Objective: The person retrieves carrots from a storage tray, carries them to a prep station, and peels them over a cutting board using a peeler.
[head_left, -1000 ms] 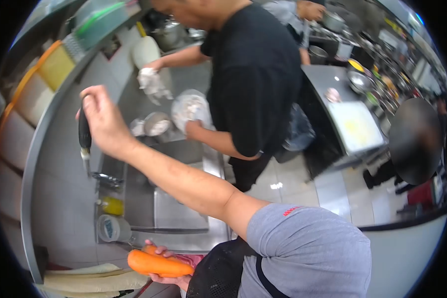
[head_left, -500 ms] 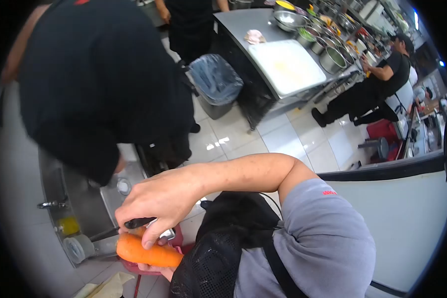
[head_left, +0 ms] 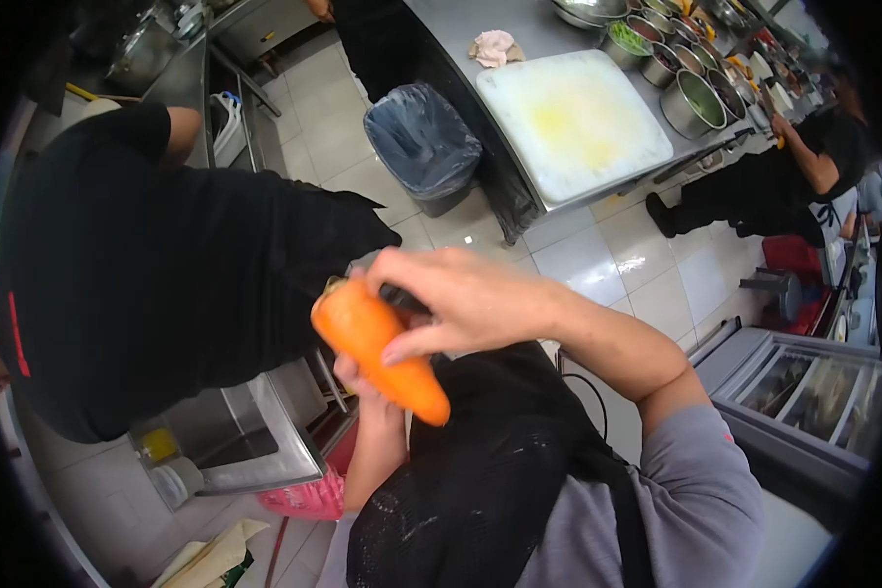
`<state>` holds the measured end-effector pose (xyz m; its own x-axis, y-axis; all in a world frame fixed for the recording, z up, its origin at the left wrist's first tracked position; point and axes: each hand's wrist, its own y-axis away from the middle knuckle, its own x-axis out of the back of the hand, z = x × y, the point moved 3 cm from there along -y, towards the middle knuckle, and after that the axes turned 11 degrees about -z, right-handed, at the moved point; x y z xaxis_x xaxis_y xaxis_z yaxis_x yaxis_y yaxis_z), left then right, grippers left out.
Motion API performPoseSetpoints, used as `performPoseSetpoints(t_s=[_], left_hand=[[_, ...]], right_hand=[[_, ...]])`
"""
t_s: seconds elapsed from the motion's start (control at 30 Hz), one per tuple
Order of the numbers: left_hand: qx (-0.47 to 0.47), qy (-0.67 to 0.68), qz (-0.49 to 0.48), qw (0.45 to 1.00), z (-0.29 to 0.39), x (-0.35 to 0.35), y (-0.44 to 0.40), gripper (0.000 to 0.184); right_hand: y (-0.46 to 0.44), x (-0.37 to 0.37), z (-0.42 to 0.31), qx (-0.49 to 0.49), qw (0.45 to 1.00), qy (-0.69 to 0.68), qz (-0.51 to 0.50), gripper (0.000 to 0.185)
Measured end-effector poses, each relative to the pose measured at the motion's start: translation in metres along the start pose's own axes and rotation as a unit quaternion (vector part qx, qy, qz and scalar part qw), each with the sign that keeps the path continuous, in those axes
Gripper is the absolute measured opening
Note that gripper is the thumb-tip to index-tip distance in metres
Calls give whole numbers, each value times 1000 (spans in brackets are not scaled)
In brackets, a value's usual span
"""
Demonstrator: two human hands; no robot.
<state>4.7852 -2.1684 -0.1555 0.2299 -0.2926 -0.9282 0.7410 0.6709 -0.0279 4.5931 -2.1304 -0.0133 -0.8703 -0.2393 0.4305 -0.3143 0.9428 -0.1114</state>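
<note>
A large orange carrot [head_left: 377, 343] is held slanting in front of my apron, with its stem end at the upper left and its tip at the lower right. My left hand [head_left: 372, 387] grips it from below, mostly hidden behind it. Over its upper side lies my right hand [head_left: 451, 299], closed round the peeler's black handle [head_left: 398, 296], with thumb and fingertips at the carrot. The peeler's blade is hidden.
A co-worker in black [head_left: 157, 265] bends close on the left, over the sink [head_left: 265, 451]. Ahead are a lined bin [head_left: 423, 142] and a steel table with a white cutting board [head_left: 573, 122]. Another person [head_left: 804, 162] stands at the right. A glass-topped unit [head_left: 804, 387] is nearby.
My right hand has come down from high on the left to the carrot. Both hands and the carrot have since shifted up and right in view. The view has turned, and the co-worker now bends lower.
</note>
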Motion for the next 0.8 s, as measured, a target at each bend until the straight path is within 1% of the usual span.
performPoseSetpoints(t_s=[0.07,0.1,0.13,0.17,0.2,0.27,0.33,0.37,0.4,0.47,0.53,0.6,0.7,0.77,0.8], left_hand=[[23,50,-49,997,-12,-15,-51,101],[34,81,-72,994,-16,-26,-77,98],[51,112,-112,986,-17,-32,-105,95],[69,169,-194,964,-20,-34,-134,91],[76,190,-211,956,-19,-32,-158,89],[80,179,-225,955,-12,-34,-208,85],[66,182,-247,949,-4,-31,-257,85],[55,188,-268,943,3,-31,-282,86],[47,187,-275,942,13,-29,-306,86],[49,145,-280,948,28,-24,-349,84],[34,144,-277,950,39,-20,-387,83],[7,147,-266,953,51,-17,-425,83],[-9,162,-265,951,68,-8,-481,81],[-12,174,-260,950,78,2,-514,81],[-25,161,-264,951,86,3,-529,82]], right_hand=[[7,42,6,-17,998,39,36,55],[11,62,19,-29,996,26,81,51],[15,80,32,-41,991,12,125,46],[20,98,45,-67,983,-55,162,44],[26,116,57,-92,969,-117,197,42],[42,147,93,-163,956,-78,233,42],[63,167,130,-254,936,-28,242,38],[74,173,144,-282,925,-60,246,40],[84,175,155,-310,914,-90,247,42],[98,172,170,-315,887,-170,291,46],[100,173,178,-346,864,-194,311,50],[98,179,196,-356,856,-191,322,54],[82,199,233,-365,857,-153,330,54],[72,219,258,-388,847,-156,329,47],[62,230,266,-387,847,-159,328,47]])
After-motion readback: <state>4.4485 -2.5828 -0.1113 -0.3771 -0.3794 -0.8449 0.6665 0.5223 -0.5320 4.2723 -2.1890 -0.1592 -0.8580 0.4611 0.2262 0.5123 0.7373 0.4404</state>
